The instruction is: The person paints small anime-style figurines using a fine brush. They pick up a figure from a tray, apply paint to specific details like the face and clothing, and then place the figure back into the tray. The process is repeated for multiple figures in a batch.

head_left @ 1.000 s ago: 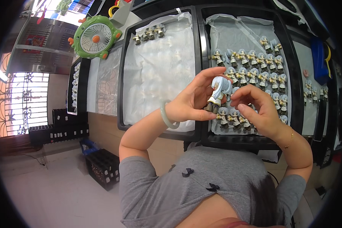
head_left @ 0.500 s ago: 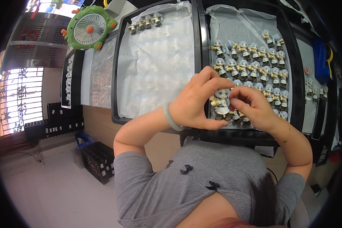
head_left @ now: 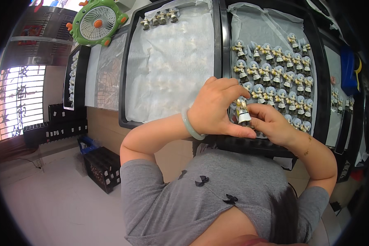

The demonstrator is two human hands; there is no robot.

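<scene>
Left hand (head_left: 217, 107) grips a figurine (head_left: 243, 117), right hand (head_left: 272, 125) curled beside it, hold unclear; loose fingertips could drop it onto neighbouring figurines (head_left: 277, 74) in the right tray (head_left: 322, 82).

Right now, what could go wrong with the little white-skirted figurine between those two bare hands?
The little white-skirted figurine might slip, because the bare left hand seems to hold it only by thumb and fingertips. If dropped, it could knock the blue-haired figurines packed in rows in the black, paper-lined tray below.
</scene>
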